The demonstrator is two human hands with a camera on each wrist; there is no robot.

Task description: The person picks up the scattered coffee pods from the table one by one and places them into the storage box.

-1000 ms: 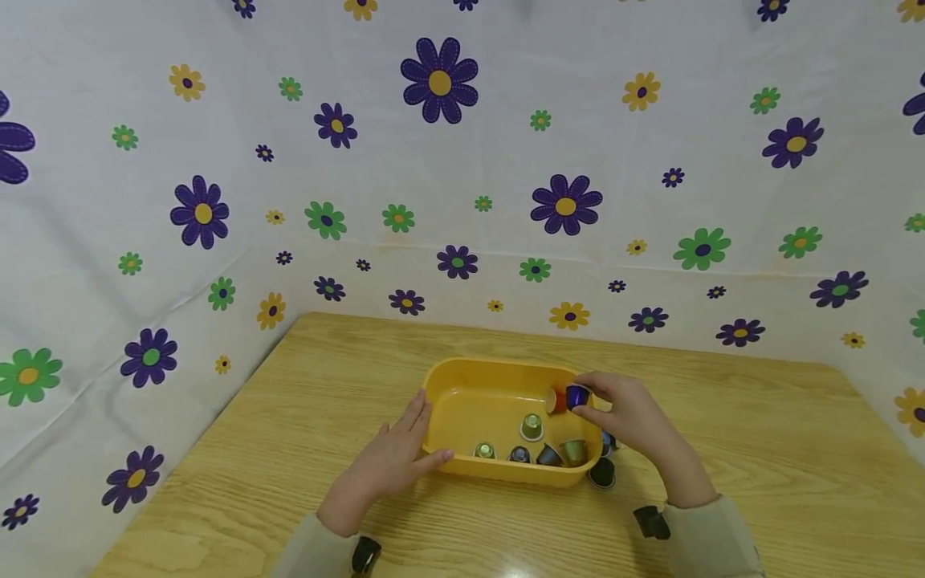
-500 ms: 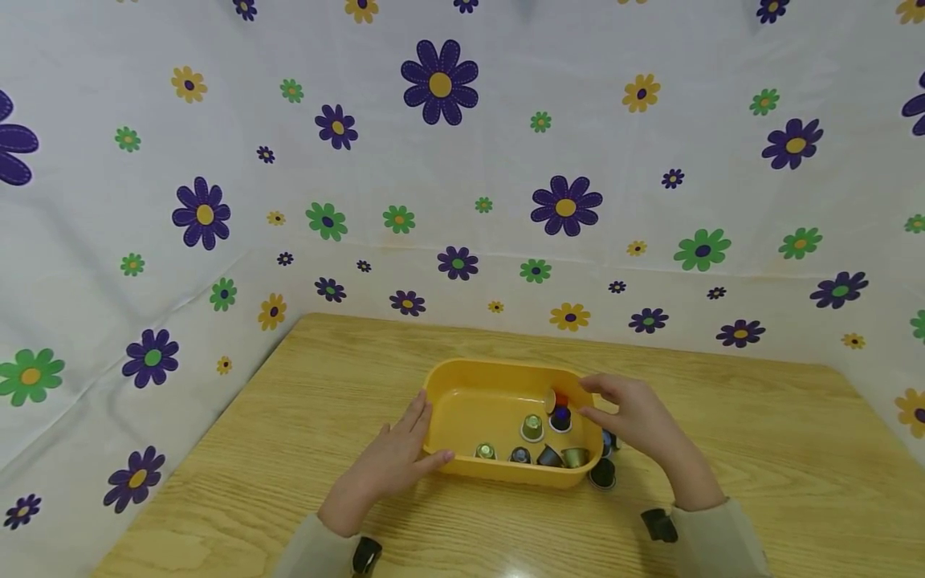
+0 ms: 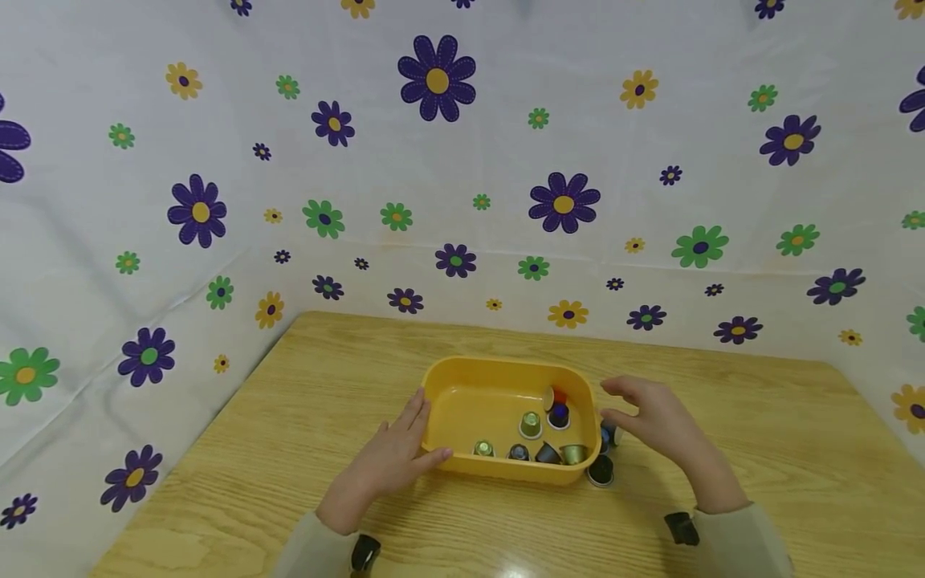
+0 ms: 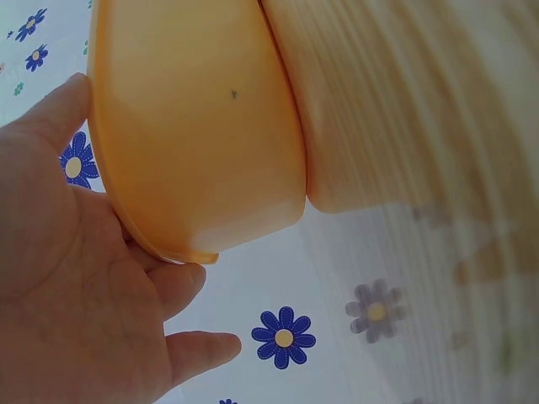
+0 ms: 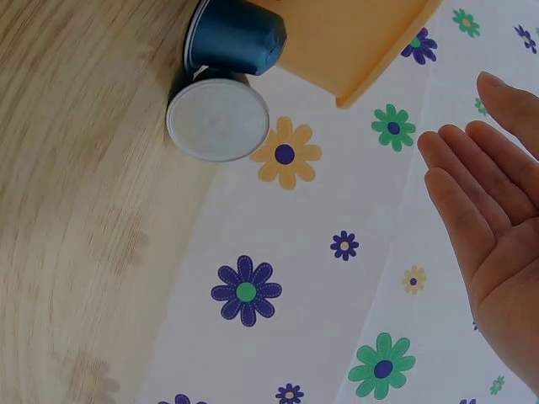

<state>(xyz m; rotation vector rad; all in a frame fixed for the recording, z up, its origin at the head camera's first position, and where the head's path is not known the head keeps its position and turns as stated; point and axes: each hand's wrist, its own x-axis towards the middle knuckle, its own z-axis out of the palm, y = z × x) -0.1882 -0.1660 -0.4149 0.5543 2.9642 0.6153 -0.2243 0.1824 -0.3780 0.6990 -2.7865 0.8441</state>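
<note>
A yellow plastic tub [image 3: 466,409] holds several coffee capsules toward its right and front. Inside are a purple-blue capsule [image 3: 559,416], a red one [image 3: 560,396] lying on its side, a green one [image 3: 531,424] and more along the front wall. My left hand [image 3: 393,461] rests against the tub's left end, thumb at the front rim; in the left wrist view its fingers touch the tub's rim [image 4: 189,126]. Just right of the tub, my right hand [image 3: 654,419] hovers with nothing in it, fingers loosely bent. Below it lie a blue capsule [image 5: 240,38] and a dark green capsule [image 3: 601,470].
The tub stands on a light wood-grain table [image 3: 347,385]. A white cloth [image 3: 491,144] with printed flowers hangs behind the table and along its sides. Dark straps [image 3: 682,528] are worn near both sleeves.
My right hand has let go of the purple-blue capsule, which now stands in the tub beside the red one. That hand then moved right, out past the rim. My left hand stays put.
</note>
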